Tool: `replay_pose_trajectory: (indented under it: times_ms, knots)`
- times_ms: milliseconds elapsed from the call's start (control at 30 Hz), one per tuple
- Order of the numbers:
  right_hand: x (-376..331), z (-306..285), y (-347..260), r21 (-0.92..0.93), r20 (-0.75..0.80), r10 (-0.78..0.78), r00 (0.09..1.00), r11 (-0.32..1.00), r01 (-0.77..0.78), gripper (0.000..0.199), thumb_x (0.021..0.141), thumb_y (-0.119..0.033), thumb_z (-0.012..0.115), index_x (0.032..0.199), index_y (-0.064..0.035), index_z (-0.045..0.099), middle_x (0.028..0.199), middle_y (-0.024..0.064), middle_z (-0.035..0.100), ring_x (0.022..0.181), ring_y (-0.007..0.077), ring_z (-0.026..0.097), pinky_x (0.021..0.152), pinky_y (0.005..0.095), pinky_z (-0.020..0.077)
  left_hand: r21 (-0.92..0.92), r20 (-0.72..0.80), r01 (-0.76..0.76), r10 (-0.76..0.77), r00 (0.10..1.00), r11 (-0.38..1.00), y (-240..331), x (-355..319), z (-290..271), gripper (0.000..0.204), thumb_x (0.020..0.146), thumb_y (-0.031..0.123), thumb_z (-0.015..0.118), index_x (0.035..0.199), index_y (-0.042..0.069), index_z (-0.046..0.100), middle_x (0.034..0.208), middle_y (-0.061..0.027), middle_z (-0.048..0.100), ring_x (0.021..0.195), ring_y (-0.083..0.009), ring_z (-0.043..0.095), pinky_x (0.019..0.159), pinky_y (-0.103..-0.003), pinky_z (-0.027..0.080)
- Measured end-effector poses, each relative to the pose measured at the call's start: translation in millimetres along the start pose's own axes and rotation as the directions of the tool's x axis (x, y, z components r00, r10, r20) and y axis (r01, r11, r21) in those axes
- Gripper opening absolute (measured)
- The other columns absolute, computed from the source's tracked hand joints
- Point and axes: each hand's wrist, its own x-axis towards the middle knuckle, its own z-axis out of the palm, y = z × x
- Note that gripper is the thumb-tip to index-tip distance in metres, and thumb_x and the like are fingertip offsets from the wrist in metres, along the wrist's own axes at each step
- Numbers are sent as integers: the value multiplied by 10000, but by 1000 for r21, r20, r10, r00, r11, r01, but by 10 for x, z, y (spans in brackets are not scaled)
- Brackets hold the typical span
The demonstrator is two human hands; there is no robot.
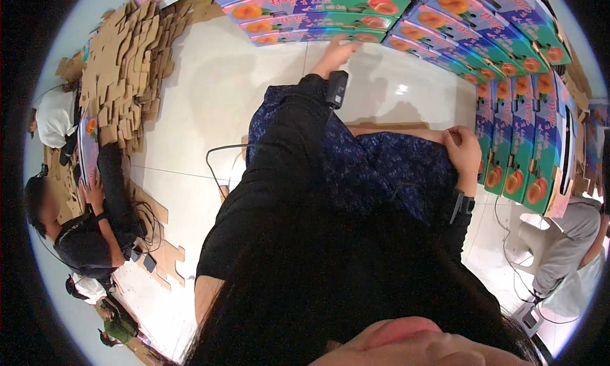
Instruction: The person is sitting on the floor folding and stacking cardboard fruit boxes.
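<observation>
I see my left hand (335, 53) lying flat, released, against the stacked fruit boxes (318, 16), my right hand (465, 155) clenching blue patterned fabric (387, 169).

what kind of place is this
Probably a box-assembly or packing workroom: stacked colourful fruit-printed cartons, a heap of flat brown cardboard blanks on the pale tiled floor, and another person folding a carton.

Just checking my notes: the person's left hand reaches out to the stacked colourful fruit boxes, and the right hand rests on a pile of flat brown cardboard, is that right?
Not quite. In the head view the right hand rests on the person's own knee, on the dark patterned fabric. The left hand does reach the stacked fruit boxes.
</observation>
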Motion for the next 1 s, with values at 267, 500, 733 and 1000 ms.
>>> replay_pose_trajectory:
  times_ms: [267,500,733,1000]
  knots:
    - [21,-20,-22,10,19,2,1000,1000,-2,217,791,-251,667,856,-44,678,891,142,650,805,325,631,719,384,498,-5,21,16,-16,1000,1000,408,-204,314,900,720,314,775,1415,-9,303,1025,-151,587,942,-211,566,821,-314,455]
    - [46,-26,-26,41,36,-2,999,999,1,231,795,-242,670,874,-25,675,858,146,648,795,320,631,719,371,497,-48,1,31,-31,1000,998,177,-34,325,945,741,295,775,1451,-12,233,982,-100,577,898,-183,548,770,-295,446]
    - [45,-37,-38,56,28,-14,999,998,13,222,806,-230,666,867,-17,673,853,151,646,790,317,632,717,363,496,-439,-77,89,-136,988,894,298,70,256,610,773,253,759,1239,49,423,871,-32,551,718,-111,478,643,-270,393]
    - [53,-40,-31,24,38,-19,999,1000,18,218,803,-230,665,880,-26,673,865,150,650,804,317,635,724,369,496,-787,70,154,-161,984,597,335,103,189,186,787,153,683,823,144,501,762,30,496,586,-105,389,595,-287,348]
